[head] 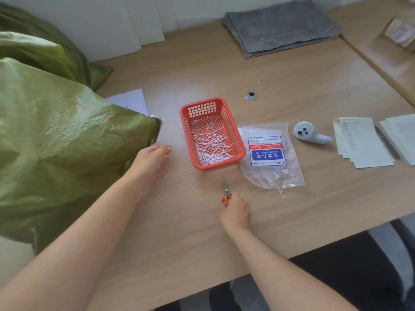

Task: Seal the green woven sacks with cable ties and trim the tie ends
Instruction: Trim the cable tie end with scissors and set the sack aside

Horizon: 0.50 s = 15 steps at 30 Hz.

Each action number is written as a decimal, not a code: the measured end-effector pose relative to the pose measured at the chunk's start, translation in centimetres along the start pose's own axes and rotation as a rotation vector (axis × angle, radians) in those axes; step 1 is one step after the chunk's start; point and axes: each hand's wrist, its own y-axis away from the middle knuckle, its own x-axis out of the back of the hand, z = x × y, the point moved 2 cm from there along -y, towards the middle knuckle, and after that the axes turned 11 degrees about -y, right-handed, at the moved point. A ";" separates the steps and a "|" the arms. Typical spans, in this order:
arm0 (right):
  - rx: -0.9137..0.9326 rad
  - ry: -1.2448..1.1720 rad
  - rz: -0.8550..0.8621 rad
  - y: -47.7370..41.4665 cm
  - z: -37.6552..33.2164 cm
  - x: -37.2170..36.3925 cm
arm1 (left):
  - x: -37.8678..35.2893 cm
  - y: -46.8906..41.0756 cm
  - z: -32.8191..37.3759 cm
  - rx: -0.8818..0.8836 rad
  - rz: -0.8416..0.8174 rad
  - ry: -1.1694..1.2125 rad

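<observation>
Scissors (226, 189) sit in right grip (235, 212), handles clasped; left grip (150, 163) flat beside sack (56, 142).

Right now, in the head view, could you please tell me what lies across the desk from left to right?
green sack → left hand → red basket → bag of cable ties → white controller → papers

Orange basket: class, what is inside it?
Inside the orange basket lies a loose heap of white cable-tie pieces. Whatever lies beneath the heap is covered; bare mesh floor shows at the far end.
</observation>
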 end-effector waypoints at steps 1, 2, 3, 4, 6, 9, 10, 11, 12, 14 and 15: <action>0.018 -0.003 -0.004 0.3 -0.9 0.0 | 0.6 0.2 0.0 -0.005 0.007 0.007; 0.033 -0.011 -0.008 0.8 -2.1 0.1 | 1.4 0.5 0.0 -0.011 0.013 0.017; 0.051 -0.026 -0.008 1.3 -3.3 0.2 | 2.1 0.7 0.0 -0.014 0.022 0.029; 0.079 -0.049 -0.005 1.8 -4.6 0.2 | 2.9 1.0 0.0 -0.011 0.032 0.045; 0.164 -0.096 0.003 2.7 -7.3 -0.2 | 4.7 1.6 0.1 -0.011 0.050 0.079; 0.257 -0.100 -0.008 4.2 -11.6 -1.1 | 7.9 2.8 0.1 -0.032 0.078 0.139; 0.282 -0.096 -0.017 4.7 -13.1 -1.4 | 9.2 3.2 0.0 -0.037 0.094 0.158; 0.309 -0.086 -0.026 5.4 -14.6 -1.8 | 10.6 3.7 -0.1 -0.042 0.112 0.175; 0.343 -0.075 -0.029 6.0 -16.1 -2.3 | 12.2 4.2 -0.2 -0.048 0.129 0.192; 0.422 -0.064 -0.035 7.5 -19.2 -3.3 | 15.5 4.9 -0.2 -0.070 0.164 0.227; 0.452 -0.061 -0.040 8.2 -20.7 -4.0 | 17.2 5.0 -0.3 -0.082 0.182 0.246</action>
